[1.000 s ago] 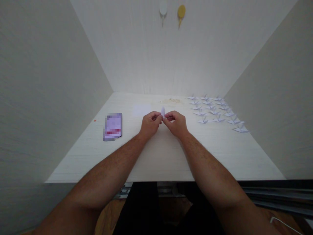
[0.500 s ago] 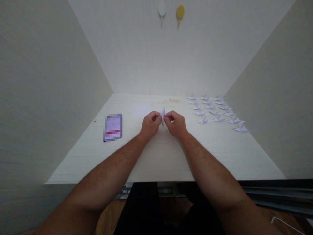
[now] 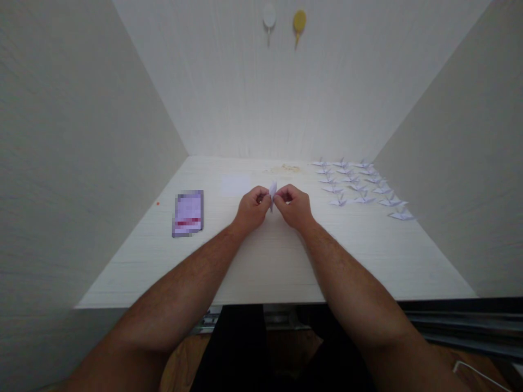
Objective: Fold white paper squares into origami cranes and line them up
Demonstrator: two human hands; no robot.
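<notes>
Between my two hands, over the middle of the white table, a small folded piece of white paper [image 3: 273,190] stands roughly upright. My left hand [image 3: 254,208] pinches its left side between thumb and fingers. From the right, my right hand [image 3: 295,207] grips the other side in the same kind of pinch. The fingertips cover part of the paper, so its exact folds cannot be made out. To the right, several white paper cranes [image 3: 357,187] stand in rows on the table.
A flat white paper sheet [image 3: 236,184] lies behind my left hand. Left of it is a blurred purple rectangular object [image 3: 188,213]. A small red dot [image 3: 158,203] marks the table [image 3: 269,272]. Walls enclose three sides; a white hook [image 3: 269,17] and yellow hook [image 3: 299,22] are on the back one.
Both hands stay in nearly the same place with the folded paper held between them. The paper tilts very slightly; the rest only shifts a little with the camera.
</notes>
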